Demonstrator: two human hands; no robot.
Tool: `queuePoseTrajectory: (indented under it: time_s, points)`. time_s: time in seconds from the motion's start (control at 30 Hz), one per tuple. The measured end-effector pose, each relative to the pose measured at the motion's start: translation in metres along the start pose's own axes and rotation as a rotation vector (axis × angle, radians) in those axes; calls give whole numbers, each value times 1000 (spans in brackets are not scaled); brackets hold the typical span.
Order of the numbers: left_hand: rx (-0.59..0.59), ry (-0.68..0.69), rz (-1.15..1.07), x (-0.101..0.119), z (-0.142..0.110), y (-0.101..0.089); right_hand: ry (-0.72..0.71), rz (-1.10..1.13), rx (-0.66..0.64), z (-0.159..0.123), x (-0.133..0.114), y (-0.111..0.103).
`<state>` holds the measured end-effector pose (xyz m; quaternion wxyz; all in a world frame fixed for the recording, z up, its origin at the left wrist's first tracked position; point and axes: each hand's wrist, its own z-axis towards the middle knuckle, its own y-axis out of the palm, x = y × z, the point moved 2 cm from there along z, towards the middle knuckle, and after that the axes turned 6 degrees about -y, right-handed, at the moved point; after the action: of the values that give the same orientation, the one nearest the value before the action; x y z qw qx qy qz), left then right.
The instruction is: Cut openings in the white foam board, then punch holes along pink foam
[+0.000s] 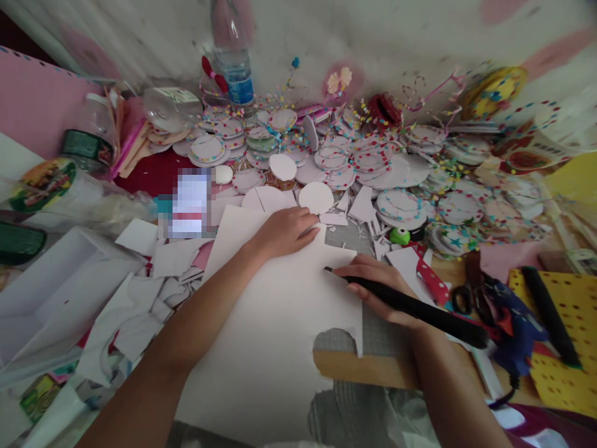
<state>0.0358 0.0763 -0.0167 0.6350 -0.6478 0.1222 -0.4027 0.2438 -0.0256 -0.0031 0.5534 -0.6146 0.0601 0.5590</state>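
Note:
A large sheet of white card (261,323) lies in front of me, with rounded pieces cut out of its right edge. My left hand (288,231) rests on its upper part, fingers stretched across and pressing on the card. In my right hand (380,287) is a black-handled craft knife (415,308), its blade at the card's surface near the right edge. Beneath that edge a grey mat (380,323) shows. Just beyond my left hand lies a white card disc (316,198).
Stacks of bead-trimmed discs (333,155) fill the back, near a plastic bottle (240,78). Card scraps (172,258) and a white box (60,298) lie left. Scissors (469,292) and a blue glue gun (513,323) lie right, by a yellow dotted sheet (573,348).

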Motion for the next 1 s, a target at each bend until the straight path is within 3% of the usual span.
queuePoseTrajectory:
  time_s: [0.4,1.0]
  points:
    - [-1,0,3,0,0,-1,-6,-40,41,-5,-6,0]
    - [-12,5,-16,-1,-2,-3,121,-78,133,-20,-21,17]
